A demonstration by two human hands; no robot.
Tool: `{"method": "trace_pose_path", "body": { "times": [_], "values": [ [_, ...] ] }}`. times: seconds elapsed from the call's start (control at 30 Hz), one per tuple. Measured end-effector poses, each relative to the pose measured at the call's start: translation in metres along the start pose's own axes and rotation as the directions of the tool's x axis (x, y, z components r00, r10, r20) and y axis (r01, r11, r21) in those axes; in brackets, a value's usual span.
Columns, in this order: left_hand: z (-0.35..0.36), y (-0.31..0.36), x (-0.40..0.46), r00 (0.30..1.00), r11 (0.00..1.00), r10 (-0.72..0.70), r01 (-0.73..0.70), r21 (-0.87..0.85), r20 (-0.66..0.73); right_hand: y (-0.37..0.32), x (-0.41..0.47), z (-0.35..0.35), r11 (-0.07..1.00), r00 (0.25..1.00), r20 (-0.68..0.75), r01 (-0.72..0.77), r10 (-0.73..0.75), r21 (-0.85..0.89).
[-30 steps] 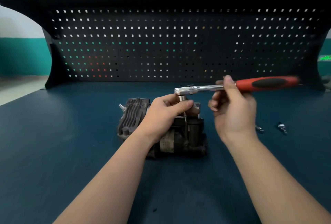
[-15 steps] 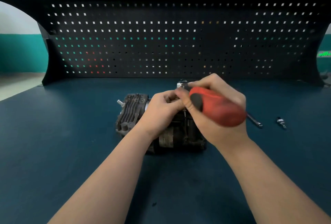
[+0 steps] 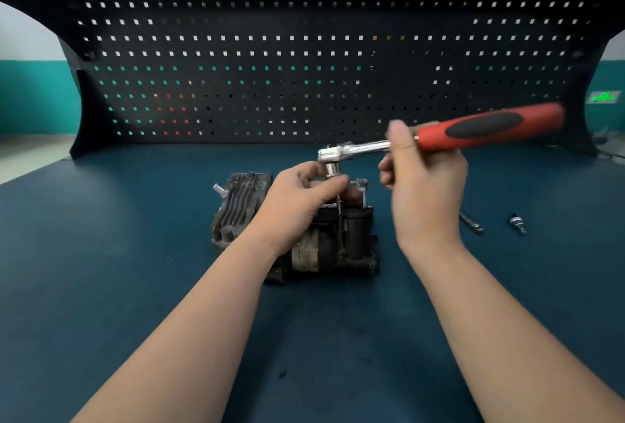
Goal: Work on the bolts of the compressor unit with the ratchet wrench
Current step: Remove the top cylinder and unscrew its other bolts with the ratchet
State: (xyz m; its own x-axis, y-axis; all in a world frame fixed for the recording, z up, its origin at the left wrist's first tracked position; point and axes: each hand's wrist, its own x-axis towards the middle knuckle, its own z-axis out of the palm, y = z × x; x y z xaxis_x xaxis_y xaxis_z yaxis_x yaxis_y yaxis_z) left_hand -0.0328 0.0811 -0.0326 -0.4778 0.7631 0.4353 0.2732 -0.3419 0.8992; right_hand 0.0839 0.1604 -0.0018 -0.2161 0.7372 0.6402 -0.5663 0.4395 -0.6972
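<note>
Ratchet wrench point(image 3: 389, 145) gripped, right hand point(image 3: 422, 185) | left hand point(image 3: 297, 199) pinches socket point(image 3: 333, 169) (label unreadable)

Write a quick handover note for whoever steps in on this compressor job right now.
Left hand: fingers pinch the socket under the ratchet wrench head, atop the compressor unit.
Right hand: holds the wrench where shaft meets red grip, handle pointing right.
Two small metal pieces lie on the bench to the right.
Done: the bolt stands well out of the unit.
Left: finish this bolt, then check the others.
</note>
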Motion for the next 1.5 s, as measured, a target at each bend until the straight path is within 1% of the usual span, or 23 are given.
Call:
{"method": "trace_pose_path", "body": {
  "times": [0.03, 0.07, 0.1, 0.13, 0.17, 0.23, 0.3, 0.33, 0.4, 0.5, 0.6, 0.8, 0.87, 0.93, 0.97, 1.03, 1.2, 1.27, 1.3, 1.33, 1.4, 1.43, 1.5],
  "values": [
    [0.001, 0.001, 0.0, 1.0, 0.999, 0.025, -0.025, 0.025, -0.018, -0.005, -0.007, 0.003, 0.972, 0.974, 0.122, 0.204, -0.189, -0.12],
    [0.0, 0.002, 0.001, 0.998, 0.996, 0.054, -0.051, 0.071, -0.043, -0.009, -0.013, 0.005, 0.914, 0.911, 0.271, 0.365, -0.311, -0.178],
    [0.0, 0.003, 0.001, 0.995, 0.99, 0.073, -0.063, 0.127, -0.072, -0.011, -0.019, 0.007, 0.864, 0.843, 0.396, 0.465, -0.365, -0.195],
    [0.0, 0.004, 0.001, 0.993, 0.986, 0.075, -0.06, 0.159, -0.09, -0.012, -0.022, 0.007, 0.835, 0.798, 0.466, 0.515, -0.383, -0.196],
    [-0.001, 0.003, 0.001, 0.994, 0.986, 0.064, -0.05, 0.159, -0.088, -0.013, -0.022, 0.006, 0.825, 0.784, 0.482, 0.531, -0.391, -0.195],
    [-0.001, 0.004, 0.0, 0.998, 0.998, 0.014, -0.01, 0.067, -0.058, -0.014, -0.016, 0.001, 0.862, 0.843, 0.397, 0.465, -0.363, -0.2],
    [-0.003, 0.004, 0.0, 0.998, 0.998, -0.044, 0.046, -0.034, 0.054, -0.012, -0.006, -0.006, 0.949, 0.95, 0.226, 0.259, -0.217, -0.179],
    [-0.004, 0.005, 0.0, 0.991, 0.997, -0.068, 0.071, -0.02, 0.113, -0.009, -0.001, -0.01, 0.98, 0.983, 0.143, 0.135, -0.115, -0.143],
    [-0.006, 0.006, -0.001, 0.977, 0.99, -0.106, 0.087, 0.107, 0.184, -0.001, 0.009, -0.018, 0.997, 0.997, 0.026, -0.071, 0.071, -0.033],
    [-0.01, 0.008, 0.0, 0.983, 0.944, -0.136, 0.091, 0.317, 0.123, 0.01, 0.014, -0.024, 0.97, 0.972, -0.041, -0.228, 0.232, 0.086],
    [-0.013, 0.011, -0.001, 0.987, 0.915, -0.147, 0.11, 0.389, 0.067, 0.015, 0.015, -0.024, 0.957, 0.965, -0.041, -0.251, 0.259, 0.144],
    [-0.007, 0.005, -0.003, 0.997, 0.939, -0.062, 0.045, 0.34, 0.041, 0.009, 0.011, -0.018, 0.94, 0.967, -0.076, -0.215, 0.243, 0.267],
    [-0.006, 0.005, -0.002, 0.998, 0.961, -0.056, 0.046, 0.272, 0.028, 0.005, 0.013, -0.018, 0.915, 0.961, -0.093, -0.215, 0.261, 0.342],
    [-0.006, 0.005, -0.001, 0.998, 0.993, -0.062, 0.063, 0.103, -0.018, 0.003, 0.017, -0.02, 0.88, 0.945, -0.121, -0.228, 0.302, 0.417],
    [-0.006, 0.006, -0.001, 0.997, 0.997, -0.065, 0.066, 0.032, -0.049, 0.004, 0.02, -0.023, 0.862, 0.931, -0.147, -0.238, 0.334, 0.448],
    [-0.006, 0.007, -0.001, 0.991, 0.998, -0.058, 0.061, 0.016, -0.119, 0.007, 0.027, -0.032, 0.823, 0.882, -0.219, -0.263, 0.416, 0.503],
    [0.01, 0.03, 0.011, 0.974, 0.966, 0.088, -0.033, 0.255, -0.21, 0.022, 0.046, -0.072, 0.769, 0.719, -0.436, -0.213, 0.541, 0.603],
    [0.035, 0.041, 0.034, 0.984, 0.917, 0.062, 0.01, 0.398, -0.166, 0.025, 0.052, -0.086, 0.751, 0.663, -0.492, -0.165, 0.565, 0.639],
    [0.051, 0.042, 0.05, 0.992, 0.864, 0.01, 0.055, 0.5, -0.125, 0.026, 0.055, -0.093, 0.735, 0.638, -0.51, -0.134, 0.578, 0.665],
    [0.07, 0.039, 0.066, 0.995, 0.785, -0.063, 0.101, 0.611, -0.083, 0.026, 0.058, -0.099, 0.712, 0.616, -0.518, -0.1, 0.593, 0.695],
    [0.11, 0.026, 0.09, 0.976, 0.564, -0.218, 0.15, 0.812, -0.029, 0.025, 0.062, -0.112, 0.647, 0.586, -0.505, -0.045, 0.634, 0.761],
    [0.128, 0.016, 0.099, 0.962, 0.461, -0.271, 0.151, 0.874, -0.023, 0.024, 0.062, -0.119, 0.609, 0.573, -0.488, -0.023, 0.658, 0.793],
    [0.154, -0.003, 0.113, 0.93, 0.345, -0.368, 0.161, 0.925, -0.025, 0.024, 0.064, -0.131, 0.538, 0.556, -0.454, 0.014, 0.697, 0.843]
  ]
}}
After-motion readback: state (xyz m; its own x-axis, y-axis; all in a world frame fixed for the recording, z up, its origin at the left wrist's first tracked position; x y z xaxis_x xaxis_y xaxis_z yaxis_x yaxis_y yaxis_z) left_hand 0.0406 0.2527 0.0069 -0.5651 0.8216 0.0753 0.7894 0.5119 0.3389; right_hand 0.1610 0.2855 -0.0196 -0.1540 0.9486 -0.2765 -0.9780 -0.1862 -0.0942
